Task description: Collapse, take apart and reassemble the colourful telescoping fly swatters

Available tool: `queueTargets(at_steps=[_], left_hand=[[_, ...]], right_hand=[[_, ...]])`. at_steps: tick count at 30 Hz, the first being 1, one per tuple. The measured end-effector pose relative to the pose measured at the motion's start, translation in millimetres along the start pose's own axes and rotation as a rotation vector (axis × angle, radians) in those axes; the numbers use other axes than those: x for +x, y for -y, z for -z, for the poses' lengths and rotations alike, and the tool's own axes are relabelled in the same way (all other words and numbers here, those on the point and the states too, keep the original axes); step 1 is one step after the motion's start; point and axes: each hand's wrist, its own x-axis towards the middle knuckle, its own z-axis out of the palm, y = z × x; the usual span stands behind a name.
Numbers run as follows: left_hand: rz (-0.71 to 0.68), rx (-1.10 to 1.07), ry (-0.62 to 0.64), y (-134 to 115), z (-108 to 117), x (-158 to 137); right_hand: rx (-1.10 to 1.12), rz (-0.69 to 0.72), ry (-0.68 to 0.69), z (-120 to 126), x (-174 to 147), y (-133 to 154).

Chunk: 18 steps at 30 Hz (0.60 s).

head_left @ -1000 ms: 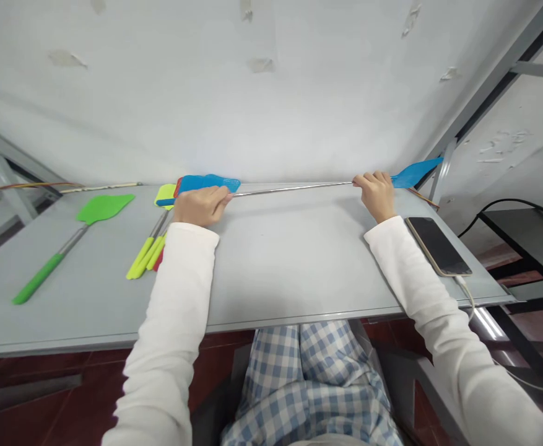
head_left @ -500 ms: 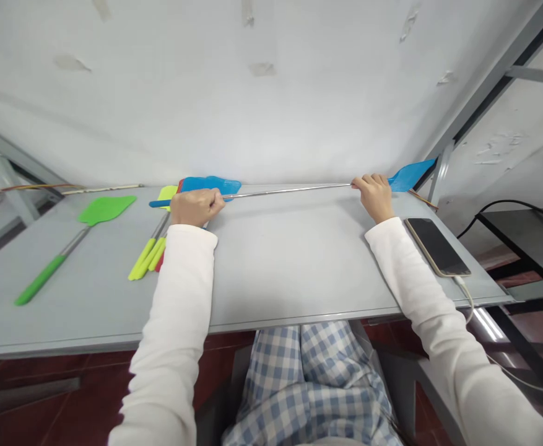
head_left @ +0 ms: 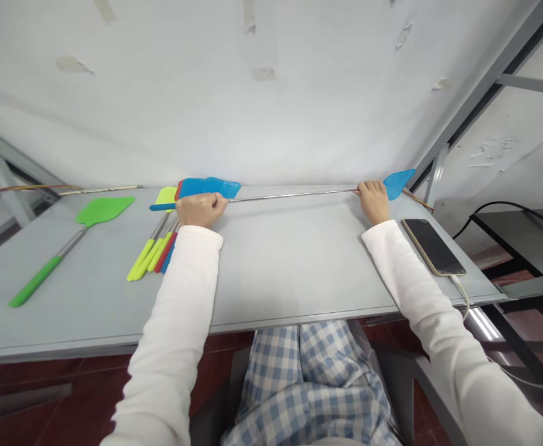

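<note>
**Blue swatter: rod extended, both ends held**

Nearest, left of the blue swatter (head_left: 294,195), a green swatter (head_left: 71,243) is laid on the surface (head_left: 275,266). In front of the blue swatter's handle end, a swatter bundle (head_left: 160,251) is placed; in front of its head end, a phone (head_left: 433,248). The blue swatter itself is held crosswise over the surface: its handle end is gripped in the left hand (head_left: 201,210) as a fist, its neck in the narrow grip of the right hand (head_left: 374,201). Rod extension is judged largely done; shorter rods are shown by the green swatter and the bundle. Release is not yet done. The bundle is partly covered by the left hand and sleeve (head_left: 192,266), so its pieces cannot be counted. The neck joint is hidden by the right hand.
</note>
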Motion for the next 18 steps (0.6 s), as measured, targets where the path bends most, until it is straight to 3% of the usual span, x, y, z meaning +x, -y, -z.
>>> queueTargets(at_steps=[7, 12, 18], left_hand=[[0.158, 0.041, -0.068, -3.0, 1.3, 1.5], [0.061, -0.044, -0.043, -32.7, -10.6, -2.4], [0.051, -0.099, 0.031, -67.7, -19.5, -16.7]], right_hand=[[0.023, 0.072, 0.033, 3.3, 2.8, 18.7], [0.07, 0.166, 0.086, 18.0, 1.4, 62.7], [0.111, 0.265, 0.049, 39.6, -3.8, 104.0]])
